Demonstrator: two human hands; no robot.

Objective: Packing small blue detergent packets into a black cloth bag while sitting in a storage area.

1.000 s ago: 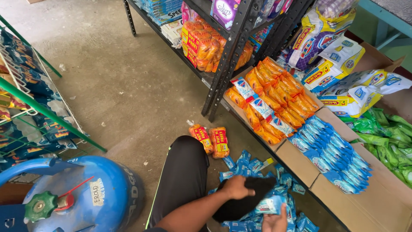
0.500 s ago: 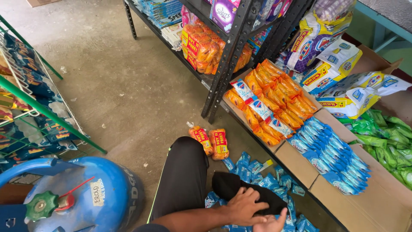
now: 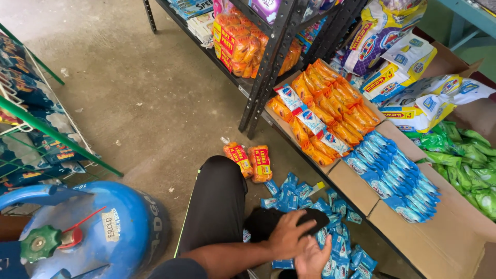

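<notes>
I sit on the floor with one leg in black trousers (image 3: 214,206) stretched forward, ending in a black-socked foot (image 3: 268,219). My left hand (image 3: 288,235) lies over the foot's near side with its fingers spread, just above a heap of small blue packets (image 3: 336,235) scattered on the concrete. My right hand (image 3: 311,257) is right beneath it, palm up and fingers apart, touching the left hand and the blue packets. I see nothing gripped in either hand. Two orange snack packs (image 3: 249,160) lie on the floor beyond my knee.
A blue gas cylinder (image 3: 98,232) stands at my left, beside a green wire rack (image 3: 46,129). A black metal shelf (image 3: 268,67) holds orange packs. Open cardboard boxes (image 3: 449,243) on the right hold orange (image 3: 330,103), blue (image 3: 392,173) and green packets (image 3: 473,160).
My left hand has slid off the top of the foot toward me, and both hands have come together over the blue packets.
</notes>
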